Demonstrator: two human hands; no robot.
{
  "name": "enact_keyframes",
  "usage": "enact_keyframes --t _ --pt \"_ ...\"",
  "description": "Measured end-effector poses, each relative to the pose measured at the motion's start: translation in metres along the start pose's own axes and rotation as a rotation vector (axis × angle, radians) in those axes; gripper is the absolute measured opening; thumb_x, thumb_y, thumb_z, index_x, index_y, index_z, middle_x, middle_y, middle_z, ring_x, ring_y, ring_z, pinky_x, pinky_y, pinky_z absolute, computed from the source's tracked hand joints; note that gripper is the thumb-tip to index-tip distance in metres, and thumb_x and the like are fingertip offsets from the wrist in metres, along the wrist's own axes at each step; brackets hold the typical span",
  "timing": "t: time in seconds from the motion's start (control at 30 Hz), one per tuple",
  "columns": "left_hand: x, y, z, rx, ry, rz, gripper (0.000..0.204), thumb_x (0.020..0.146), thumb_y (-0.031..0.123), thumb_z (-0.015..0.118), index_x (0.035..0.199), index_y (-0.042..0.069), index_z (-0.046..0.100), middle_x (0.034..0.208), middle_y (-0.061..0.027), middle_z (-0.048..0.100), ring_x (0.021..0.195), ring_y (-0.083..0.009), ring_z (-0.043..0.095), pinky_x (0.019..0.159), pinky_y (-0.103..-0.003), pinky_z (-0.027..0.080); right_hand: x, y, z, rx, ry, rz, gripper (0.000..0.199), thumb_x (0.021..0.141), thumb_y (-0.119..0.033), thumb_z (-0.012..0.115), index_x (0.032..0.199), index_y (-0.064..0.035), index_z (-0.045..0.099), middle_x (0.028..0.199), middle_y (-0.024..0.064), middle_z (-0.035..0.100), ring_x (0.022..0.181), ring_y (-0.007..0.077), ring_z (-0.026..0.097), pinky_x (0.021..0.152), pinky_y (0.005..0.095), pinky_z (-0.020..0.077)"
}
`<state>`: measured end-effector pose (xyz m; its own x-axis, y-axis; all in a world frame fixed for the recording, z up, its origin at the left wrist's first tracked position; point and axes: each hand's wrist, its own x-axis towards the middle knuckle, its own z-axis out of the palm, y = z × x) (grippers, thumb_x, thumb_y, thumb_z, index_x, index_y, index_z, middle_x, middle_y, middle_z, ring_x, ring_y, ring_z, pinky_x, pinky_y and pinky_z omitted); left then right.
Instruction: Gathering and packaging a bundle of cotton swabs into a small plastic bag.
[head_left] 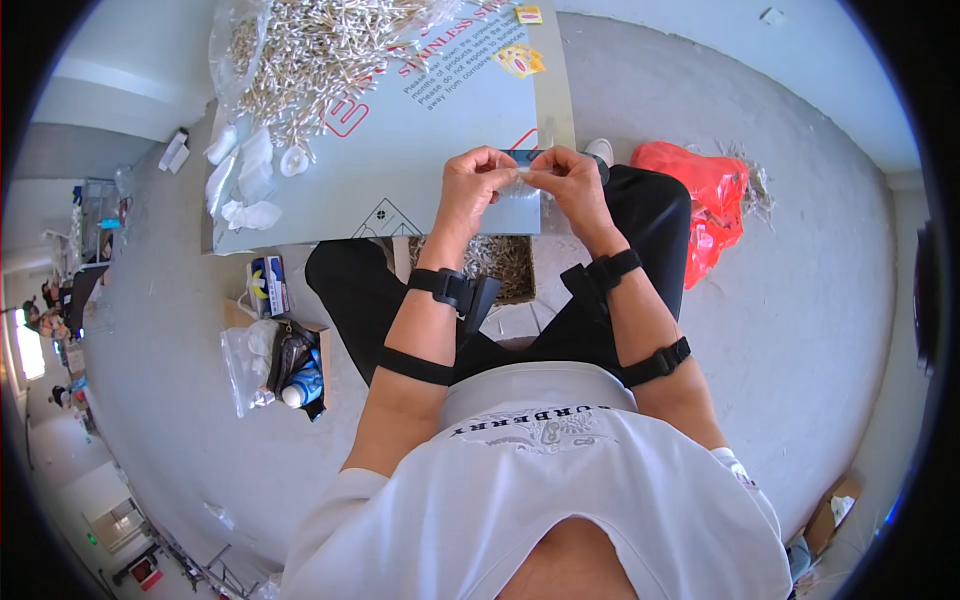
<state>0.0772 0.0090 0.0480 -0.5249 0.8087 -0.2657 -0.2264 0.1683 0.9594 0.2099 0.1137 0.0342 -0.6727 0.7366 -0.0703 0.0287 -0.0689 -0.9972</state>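
Note:
Above the near right part of the sheet-covered table (440,190), my left hand (475,185) and my right hand (568,180) meet almost fingertip to fingertip. Both are closed in a pinch on a small piece of clear plastic (522,192), perhaps a little bag; its contents are too small to make out. Beyond them, a large heap of cotton swabs (310,60) spills out of an open clear bag at the far left of the table. Small yellow-and-white packets or labels (518,60) lie near the far right edge.
White crumpled wrappings (250,175) and a tape roll (294,161) lie at the table's left. Under the near edge, a box (515,270) holds many thin pieces. A red plastic bag (700,195) is right of my knee; an open carton (300,370) with a bottle stands left.

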Motion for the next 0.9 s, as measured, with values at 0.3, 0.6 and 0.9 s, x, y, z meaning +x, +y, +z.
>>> enact_keyframes --t 0.3,0.6,0.9 --pt "0.001 -0.004 -0.005 -0.01 -0.105 0.006 0.006 0.078 0.008 0.071 0.083 0.008 0.069 0.071 0.0045 0.059 0.06 -0.0032 0.049 0.052 -0.019 0.038 -0.002 -0.002 -0.002 0.071 -0.103 0.063 0.01 0.076 -0.003 0.074 0.077 0.0002 0.065 0.071 -0.0012 0.061 0.065 0.0049 0.052 0.06 0.0203 0.0416" --pt "0.005 -0.004 0.002 0.203 -0.09 0.208 0.01 0.076 0.008 0.076 0.084 0.006 0.071 0.075 0.0045 0.061 0.063 -0.0037 0.05 0.054 -0.02 0.039 0.0 0.0 -0.014 0.169 -0.163 0.125 0.005 0.079 -0.001 0.073 0.08 -0.0007 0.067 0.075 -0.001 0.064 0.069 0.0063 0.054 0.065 0.0223 0.0443" --pt "-0.004 0.003 -0.01 0.473 -0.009 0.459 0.015 0.069 -0.002 0.076 0.081 0.0 0.067 0.076 -0.0025 0.055 0.062 -0.0098 0.051 0.058 -0.024 0.044 -0.006 0.006 -0.009 -0.171 -0.017 -0.181 0.005 0.081 -0.002 0.068 0.084 -0.001 0.064 0.084 0.0033 0.054 0.074 0.0105 0.049 0.068 0.0251 0.0409"
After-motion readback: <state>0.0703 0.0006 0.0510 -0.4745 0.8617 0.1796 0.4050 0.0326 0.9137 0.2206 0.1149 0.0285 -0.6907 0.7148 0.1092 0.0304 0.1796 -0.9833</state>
